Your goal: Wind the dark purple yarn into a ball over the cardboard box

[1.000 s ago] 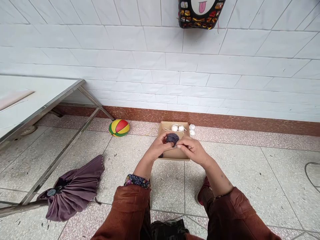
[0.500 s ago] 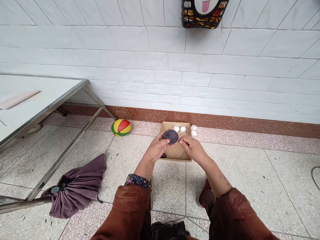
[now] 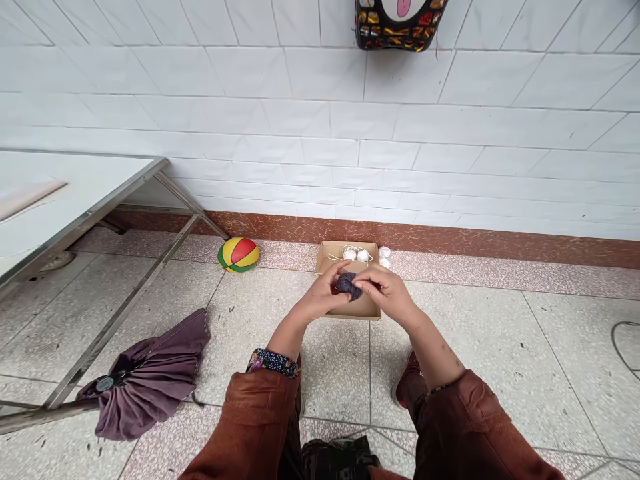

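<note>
A dark grey-purple ball of yarn (image 3: pixel 347 285) is held over a shallow cardboard box (image 3: pixel 356 315) on the floor. My left hand (image 3: pixel 323 293) grips the ball from its left side, thumb below and fingers above. The fingers of my right hand (image 3: pixel 383 290) are pinched together against the ball's right side; any strand between them is too fine to make out. Behind my hands, white balls of yarn (image 3: pixel 357 254) lie at the back of the box. More white balls (image 3: pixel 385 257) rest on the floor just outside its right edge.
A red, yellow and green ball (image 3: pixel 239 255) sits near the wall. A folded purple umbrella (image 3: pixel 155 380) lies by the metal-framed table (image 3: pixel 150 170) on the left. A patterned bag (image 3: pixel 400 30) hangs on the tiled wall. A dark cable (image 3: pixel 620 347) curves at the far right.
My right hand has come in from beside the yarn ball to touch it. The left hand has turned the ball and its fingers are spread wider around it. The view has shifted slightly.
</note>
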{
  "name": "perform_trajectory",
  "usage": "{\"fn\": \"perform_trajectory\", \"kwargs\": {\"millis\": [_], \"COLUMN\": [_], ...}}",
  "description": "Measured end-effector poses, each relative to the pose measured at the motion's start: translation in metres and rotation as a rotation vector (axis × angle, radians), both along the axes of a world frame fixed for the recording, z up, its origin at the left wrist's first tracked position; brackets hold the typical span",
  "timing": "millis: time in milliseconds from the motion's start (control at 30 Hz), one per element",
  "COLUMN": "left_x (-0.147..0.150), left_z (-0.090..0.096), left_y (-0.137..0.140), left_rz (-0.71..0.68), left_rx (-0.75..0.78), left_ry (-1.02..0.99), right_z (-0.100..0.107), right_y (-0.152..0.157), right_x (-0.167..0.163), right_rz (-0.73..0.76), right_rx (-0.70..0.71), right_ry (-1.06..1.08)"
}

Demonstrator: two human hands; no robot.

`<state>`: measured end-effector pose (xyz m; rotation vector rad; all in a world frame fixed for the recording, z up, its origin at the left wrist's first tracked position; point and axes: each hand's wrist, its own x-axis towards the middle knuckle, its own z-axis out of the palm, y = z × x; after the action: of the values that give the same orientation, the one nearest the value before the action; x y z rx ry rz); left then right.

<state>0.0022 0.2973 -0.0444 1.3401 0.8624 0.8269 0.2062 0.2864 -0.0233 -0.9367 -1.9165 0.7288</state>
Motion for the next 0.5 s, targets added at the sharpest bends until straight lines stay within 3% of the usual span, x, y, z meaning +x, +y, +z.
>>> {"fn": "perform_trajectory", "kwargs": {"millis": [100, 200, 367, 500], "left_x": [0.002, 0.005, 0.005, 0.003], "left_z": [0.003, 0.009, 0.011, 0.008], "left_y": [-0.005, -0.008, -0.006, 0.002], "left_rz": [-0.152, -0.166, 0.022, 0.247], "left_rx": [-0.019, -0.066, -0.205, -0.211], "left_ry": [-0.108, -0.268, -0.424, -0.341], "right_z": [-0.010, -0.020, -0.031, -0.032], "right_y": [0.008, 0.012, 0.011, 0.005], "right_x": [0.004, 0.005, 0.004, -0.001], "right_rz": [-0.119, -0.190, -0.154, -0.011], "right_rx": [-0.003, -0.034, -0.073, -0.091], "right_ry": [0.007, 0.000, -0.117, -0.214]}}
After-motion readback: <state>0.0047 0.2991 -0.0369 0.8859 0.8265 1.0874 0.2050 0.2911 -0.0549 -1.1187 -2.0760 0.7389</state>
